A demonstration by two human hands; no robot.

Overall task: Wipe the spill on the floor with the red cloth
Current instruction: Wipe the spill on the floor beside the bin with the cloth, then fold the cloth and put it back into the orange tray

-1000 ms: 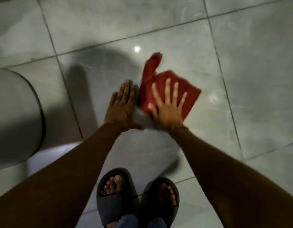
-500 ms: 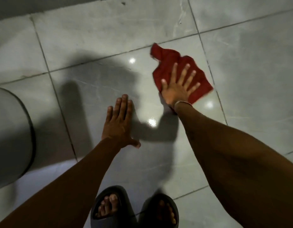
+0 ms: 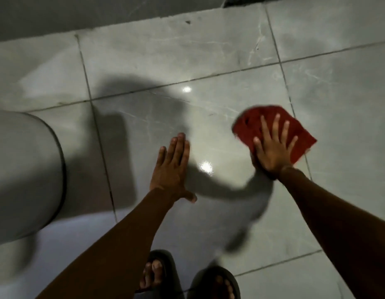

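Note:
The red cloth [image 3: 251,124] lies bunched on the glossy grey tile floor [image 3: 144,126], right of centre. My right hand [image 3: 273,151] presses flat on the cloth with fingers spread, covering its near half. My left hand [image 3: 172,167] rests palm down on the bare tile, a hand's width or more to the left of the cloth, holding nothing. Between the hands the tile shines with two bright light reflections; I cannot make out a distinct spill there.
A large pale rounded object [image 3: 21,173] stands on the floor at the left edge. My feet in dark slippers [image 3: 159,275] are at the bottom centre. A darker band of wall or step [image 3: 79,14] runs along the top.
My right hand has swept the red cloth away from my left hand, first up and right, then further right. The left hand has stayed planted on the tile.

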